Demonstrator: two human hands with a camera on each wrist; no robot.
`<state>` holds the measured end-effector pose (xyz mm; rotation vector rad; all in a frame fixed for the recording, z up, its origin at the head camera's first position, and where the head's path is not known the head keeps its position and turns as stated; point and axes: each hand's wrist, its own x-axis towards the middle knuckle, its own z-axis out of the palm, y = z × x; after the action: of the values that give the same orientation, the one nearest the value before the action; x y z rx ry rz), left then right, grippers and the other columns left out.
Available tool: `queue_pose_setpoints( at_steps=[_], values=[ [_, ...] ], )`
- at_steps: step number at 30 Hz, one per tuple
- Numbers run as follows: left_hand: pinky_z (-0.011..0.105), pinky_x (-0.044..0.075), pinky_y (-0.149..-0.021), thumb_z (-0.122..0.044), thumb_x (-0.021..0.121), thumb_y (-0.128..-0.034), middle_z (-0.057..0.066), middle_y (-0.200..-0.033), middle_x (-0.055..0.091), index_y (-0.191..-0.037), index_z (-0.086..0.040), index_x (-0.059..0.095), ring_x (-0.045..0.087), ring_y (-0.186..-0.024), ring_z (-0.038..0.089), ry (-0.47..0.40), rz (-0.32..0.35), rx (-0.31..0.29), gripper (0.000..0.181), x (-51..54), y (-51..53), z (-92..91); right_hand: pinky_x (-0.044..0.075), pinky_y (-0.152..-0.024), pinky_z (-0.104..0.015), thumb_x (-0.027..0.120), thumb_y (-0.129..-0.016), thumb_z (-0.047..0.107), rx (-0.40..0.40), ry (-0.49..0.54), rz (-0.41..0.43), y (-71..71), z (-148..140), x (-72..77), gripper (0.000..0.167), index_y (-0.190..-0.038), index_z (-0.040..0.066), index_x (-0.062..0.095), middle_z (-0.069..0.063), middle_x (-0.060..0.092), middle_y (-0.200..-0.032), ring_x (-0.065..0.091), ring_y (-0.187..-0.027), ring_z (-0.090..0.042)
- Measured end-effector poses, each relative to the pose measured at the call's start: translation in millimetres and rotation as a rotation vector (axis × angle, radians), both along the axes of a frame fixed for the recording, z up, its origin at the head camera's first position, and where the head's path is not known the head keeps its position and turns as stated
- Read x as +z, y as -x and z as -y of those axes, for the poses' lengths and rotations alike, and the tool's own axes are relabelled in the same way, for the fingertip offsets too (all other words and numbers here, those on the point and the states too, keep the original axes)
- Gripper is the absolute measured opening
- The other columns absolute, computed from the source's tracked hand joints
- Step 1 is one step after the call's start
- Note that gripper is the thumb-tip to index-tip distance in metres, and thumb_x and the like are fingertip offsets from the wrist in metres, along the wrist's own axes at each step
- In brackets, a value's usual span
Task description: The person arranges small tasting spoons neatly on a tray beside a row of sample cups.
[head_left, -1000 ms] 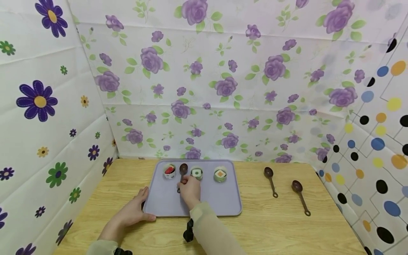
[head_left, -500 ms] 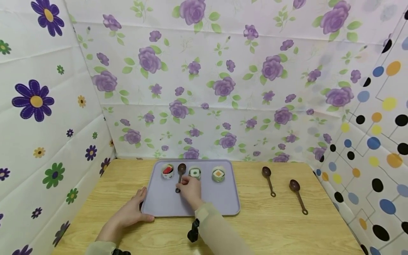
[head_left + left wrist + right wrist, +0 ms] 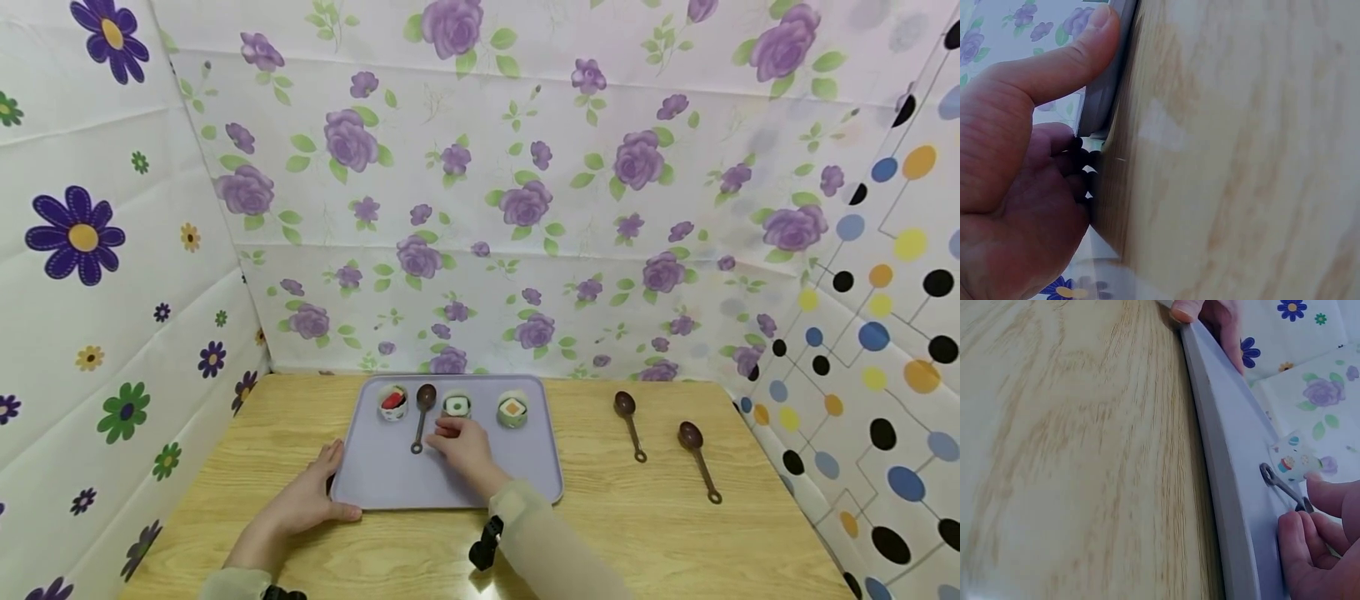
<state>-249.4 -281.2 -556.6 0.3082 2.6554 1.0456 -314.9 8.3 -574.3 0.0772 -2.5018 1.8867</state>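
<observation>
A lavender tray (image 3: 405, 485) lies on the wooden table. My left hand (image 3: 302, 497) holds its near left corner, thumb along the front rim and the other fingers by the left side. On the tray, a brown measuring spoon (image 3: 425, 398) lies between two small cups, its ringed handle towards me. Just right of that handle is my right hand (image 3: 470, 452), loosely bent and holding nothing. The left cup (image 3: 393, 414) contains a red-topped piece like toy sushi. A white sushi-like piece (image 3: 456, 406) sits in the middle cup, and an orange-centred one (image 3: 513, 408) in the right cup (image 3: 513, 422).
Two more brown measuring spoons, one nearer the tray (image 3: 630, 425) and one farther right (image 3: 699, 460), lie on the table (image 3: 622, 508). A flowered cloth (image 3: 480, 208) hangs behind. Patterned cloths also close off the left and right sides.
My right hand has let go of the spoon handle and moved a little to the right. The spoon stays on the tray. My left hand keeps its place at the tray corner.
</observation>
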Motion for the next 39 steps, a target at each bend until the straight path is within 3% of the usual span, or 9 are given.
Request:
queue_pose_setpoints(
  at_steps=[6, 16, 29, 39],
  values=[
    [0.075, 0.006, -0.122, -0.044, 0.098, -0.0740, 0.036, -0.172, 0.004, -0.164, 0.014, 0.012, -0.001, -0.157, 0.058, 0.006, 0.003, 0.001, 0.137, -0.7, 0.9, 0.5, 0.058, -0.076, -0.022, 0.085, -0.090, 0.007, 0.039, 0.063, 0.016, -1.7, -13, 0.2, 0.037, -0.124, -0.005, 0.077, -0.010, 0.080, -0.104, 0.072, -0.094, -0.014],
    [0.075, 0.007, -0.122, -0.044, 0.098, -0.0739, 0.035, -0.172, 0.005, -0.164, 0.014, 0.013, 0.000, -0.157, 0.058, 0.009, -0.004, 0.000, 0.137, -2.7, 1.3, 0.6, 0.060, -0.078, -0.024, 0.082, -0.094, 0.008, 0.099, 0.192, 0.120, -9.3, -33, 7.4, 0.042, -0.132, -0.006, 0.072, -0.011, 0.079, -0.111, 0.072, -0.091, -0.009],
    [0.075, 0.007, -0.122, -0.044, 0.098, -0.0742, 0.035, -0.172, 0.005, -0.164, 0.014, 0.013, 0.000, -0.157, 0.059, 0.009, -0.006, 0.000, 0.137, -2.2, 0.3, 0.2, 0.062, -0.089, -0.031, 0.080, -0.095, 0.011, 0.152, 0.239, 0.210, -14.5, -58, 13.1, 0.044, -0.135, -0.006, 0.071, -0.009, 0.079, -0.114, 0.074, -0.096, -0.012],
    [0.075, 0.007, -0.122, -0.044, 0.098, -0.0744, 0.035, -0.172, 0.006, -0.164, 0.015, 0.014, 0.000, -0.157, 0.058, 0.010, -0.022, -0.006, 0.136, -3.2, 0.6, 1.0, 0.061, -0.096, -0.037, 0.080, -0.097, 0.016, 0.177, 0.215, 0.204, -17.8, -80, 13.9, 0.048, -0.138, -0.006, 0.068, -0.016, 0.076, -0.125, 0.075, -0.105, -0.019]
  ],
)
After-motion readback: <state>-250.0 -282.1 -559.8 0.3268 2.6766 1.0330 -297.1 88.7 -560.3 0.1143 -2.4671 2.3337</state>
